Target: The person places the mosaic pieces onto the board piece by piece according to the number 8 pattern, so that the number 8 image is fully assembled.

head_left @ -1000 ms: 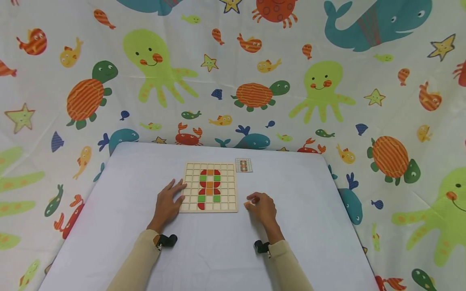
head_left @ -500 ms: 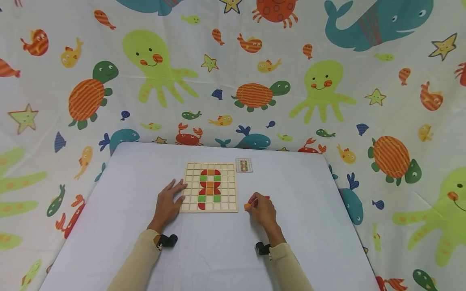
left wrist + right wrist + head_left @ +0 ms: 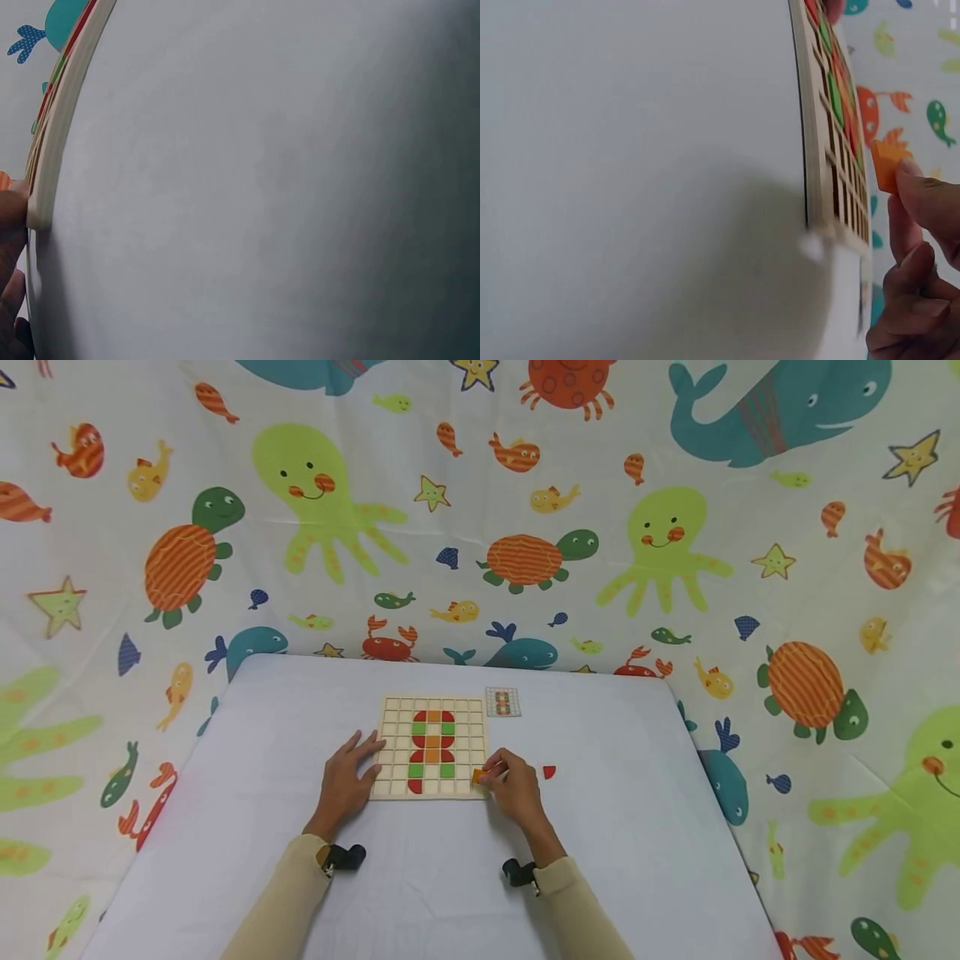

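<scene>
A wooden grid board point(image 3: 390, 727) lies on the table, with red, green and orange tiles set in its middle columns. My left hand point(image 3: 346, 779) rests at the board's left edge, fingers spread and touching the rim. Between thumb and finger, my right hand point(image 3: 514, 789) pinches an orange square tile point(image 3: 887, 165) above the board's lower right corner. That orange tile is partly covered by the fingertips. A red quarter-round tile point(image 3: 550, 772) lies on the table just right of the right hand. In the left wrist view only part of the left hand point(image 3: 10, 255) shows.
A small pattern card point(image 3: 502, 702) with a coloured grid lies beyond the board's upper right corner. The white-covered table point(image 3: 622, 827) ends at a hanging cloth point(image 3: 465, 485) printed with sea animals.
My right hand has picked up the orange tile and moved left with it to the board's corner. The red tile beside it has come into full view. The left hand stays put.
</scene>
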`<state>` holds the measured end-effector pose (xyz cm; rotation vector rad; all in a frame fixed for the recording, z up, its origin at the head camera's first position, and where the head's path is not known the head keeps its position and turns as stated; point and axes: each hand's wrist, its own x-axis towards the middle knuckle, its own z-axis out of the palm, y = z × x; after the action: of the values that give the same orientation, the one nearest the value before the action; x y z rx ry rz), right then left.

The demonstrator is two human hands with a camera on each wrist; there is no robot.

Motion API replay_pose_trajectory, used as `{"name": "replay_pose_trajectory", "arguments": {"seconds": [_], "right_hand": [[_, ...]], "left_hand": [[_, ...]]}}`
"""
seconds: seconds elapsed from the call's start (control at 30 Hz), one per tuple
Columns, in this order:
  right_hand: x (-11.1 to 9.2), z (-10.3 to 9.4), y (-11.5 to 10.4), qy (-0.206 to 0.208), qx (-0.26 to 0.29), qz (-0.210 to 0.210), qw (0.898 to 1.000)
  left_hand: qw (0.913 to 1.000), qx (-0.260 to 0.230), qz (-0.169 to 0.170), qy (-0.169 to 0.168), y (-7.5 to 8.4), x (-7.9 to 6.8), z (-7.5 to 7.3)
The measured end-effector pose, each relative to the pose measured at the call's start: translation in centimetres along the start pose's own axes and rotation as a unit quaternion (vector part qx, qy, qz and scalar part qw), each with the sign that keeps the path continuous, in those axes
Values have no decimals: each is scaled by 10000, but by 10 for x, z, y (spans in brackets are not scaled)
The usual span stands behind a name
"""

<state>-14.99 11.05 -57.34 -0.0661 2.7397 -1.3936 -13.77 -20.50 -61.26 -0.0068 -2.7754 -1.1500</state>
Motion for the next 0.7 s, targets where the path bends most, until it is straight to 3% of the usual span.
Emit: {"name": "replay_pose_trajectory", "arguments": {"seconds": [0.33,0.7], "right_hand": [[-3,44,-26,-471,-76,-138,9988],[4,72,-35,-380,-719,-405,9959]], "left_hand": [[10000,-27,-8,56,0,0,1],[10000,-6,-11,60,0,0,1]]}}
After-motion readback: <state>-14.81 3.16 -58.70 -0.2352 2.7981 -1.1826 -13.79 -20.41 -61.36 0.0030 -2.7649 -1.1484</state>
